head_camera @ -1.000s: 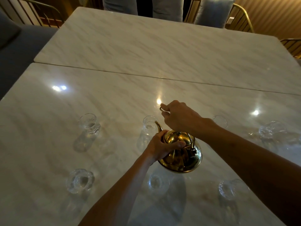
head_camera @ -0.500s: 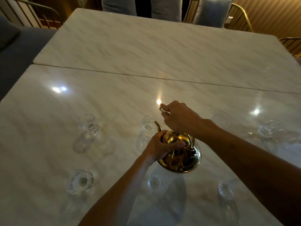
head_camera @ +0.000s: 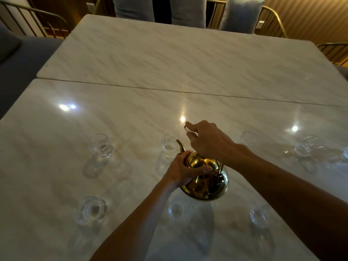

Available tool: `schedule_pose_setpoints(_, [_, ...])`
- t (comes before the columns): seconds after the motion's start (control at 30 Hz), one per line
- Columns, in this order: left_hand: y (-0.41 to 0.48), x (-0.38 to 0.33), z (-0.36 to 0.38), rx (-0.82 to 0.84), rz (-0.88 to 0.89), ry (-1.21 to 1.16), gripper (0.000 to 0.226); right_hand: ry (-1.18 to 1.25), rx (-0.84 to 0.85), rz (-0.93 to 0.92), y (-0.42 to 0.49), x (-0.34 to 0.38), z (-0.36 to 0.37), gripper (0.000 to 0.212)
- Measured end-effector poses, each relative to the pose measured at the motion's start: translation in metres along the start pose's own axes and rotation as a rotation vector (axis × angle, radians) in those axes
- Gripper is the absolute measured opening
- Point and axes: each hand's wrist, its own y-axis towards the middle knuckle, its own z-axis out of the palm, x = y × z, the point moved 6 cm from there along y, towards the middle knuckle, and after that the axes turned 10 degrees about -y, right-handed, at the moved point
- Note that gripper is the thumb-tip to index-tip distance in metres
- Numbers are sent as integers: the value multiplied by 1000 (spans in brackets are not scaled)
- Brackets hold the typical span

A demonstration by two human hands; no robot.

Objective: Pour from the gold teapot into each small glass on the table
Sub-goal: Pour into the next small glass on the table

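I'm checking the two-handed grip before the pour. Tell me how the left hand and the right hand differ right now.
The left hand wraps over the gold teapot body and lid, low down; the right hand is raised above it, pinching the thin gold handle. The left hand sits just behind the spout, the right farther across the table. Both are closed on parts of the same teapot.

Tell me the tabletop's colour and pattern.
The table is pale cream marble with soft grey-brown diagonal veining, glossy; seen in the head view.

My left hand (head_camera: 185, 169) curls palm-down, fingers wrapped. My right hand (head_camera: 208, 141) sits raised beyond it, fingers pinched together, forearm reaching in diagonally.
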Motion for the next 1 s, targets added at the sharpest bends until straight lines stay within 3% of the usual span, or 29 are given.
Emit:
schedule_pose_setpoints(0.23, [-1,-5,-7,-46,81,20,100,-1,-71,-22,-23,5,-9,45])
schedule_pose_setpoints(0.5, [-22,-29,-14,-31,199,80,114,56,-199,-2,-58,14,-24,47])
schedule_pose_setpoints(0.73, [-61,-29,-3,76,224,95,116,24,-246,64,-111,36,-31,48])
schedule_pose_setpoints(1.0, [-118,24,28,233,146,79,114,32,-203,217,-178,33,-1,45])
